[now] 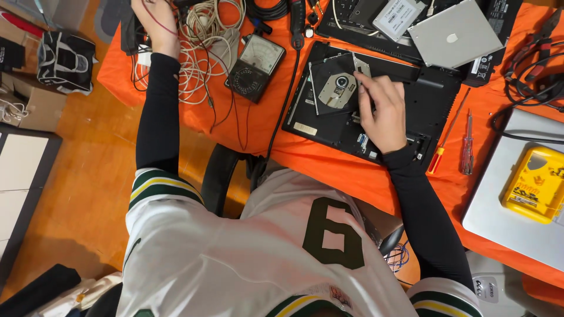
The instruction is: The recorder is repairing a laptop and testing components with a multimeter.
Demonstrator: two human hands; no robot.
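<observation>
My right hand (385, 114) lies flat on the open laptop base (376, 111) at centre frame, fingers spread and loosely curved, fingertips touching the right edge of the optical drive (335, 88), whose silver hub faces up; the hand rests on it rather than closing around it. My left hand (155, 23) is stretched to the upper left of the frame, at the top edge, closed around something dark among the wires (202, 50); I cannot tell exactly what it grips. The drive sits in the upper left part of the base, just right of the black cable (288, 100) that runs down over the cloth's near edge. A multimeter (255, 67) lies between my two hands, tilted, touching the wire tangle. The orange cloth (329, 164) drops off at its near edge just below the base, so there is little room toward me. To the right of the base I see a narrow strip of bare cloth with two screwdrivers (452, 141) lying near each other, then a silver laptop (517, 199) with a yellow box (537, 182) on it at the right edge. Above the base, a grey drive case (452, 32) and a small silver drive (398, 16) crowd the top. The open room is the wooden floor (88, 176) at the left.
</observation>
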